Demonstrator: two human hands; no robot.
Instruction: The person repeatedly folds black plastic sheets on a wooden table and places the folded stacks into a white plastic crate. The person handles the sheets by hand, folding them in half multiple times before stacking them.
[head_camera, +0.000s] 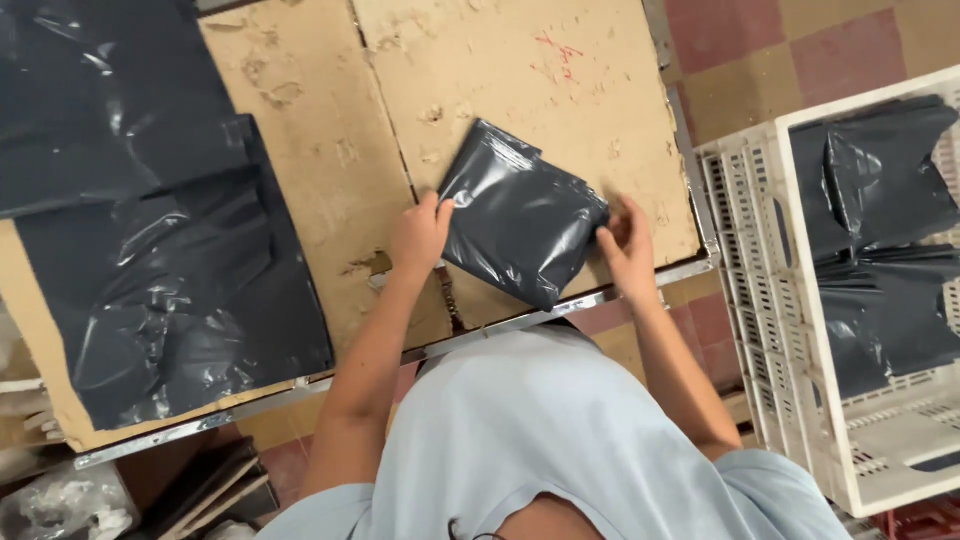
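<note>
— Where was the folded package when you looked?

— A folded dark grey plastic mailer bag (520, 212) lay just above the middle of the frame, tilted like a diamond, on the worn cardboard sheet (340, 150) that covered the table. Its lower corner sat close to the metal table edge (560, 310).

— And the hands?

— Both forearms came up from the bottom of the frame, out of the light blue shirt (540, 440). The left hand (420, 235) was at the bag's left edge, wrist bent a little, fingers curled and pinching that edge with the thumb on top. The right hand (628, 245) was at the bag's right corner, fingers bent inward and pressed against the plastic, gripping that edge.

— So neither hand was spread flat?

— No, both were narrowed onto the bag's edges, one on each side.

— What else was around?

— A stack of flat dark grey plastic bags (170, 260) filled the left of the frame, lying on the same cardboard, well apart from the hands. At the right edge stood a white slatted plastic crate (760, 290) on the red and tan tiled floor (800, 50), and inside it lay more folded dark bags (880, 240).
</note>
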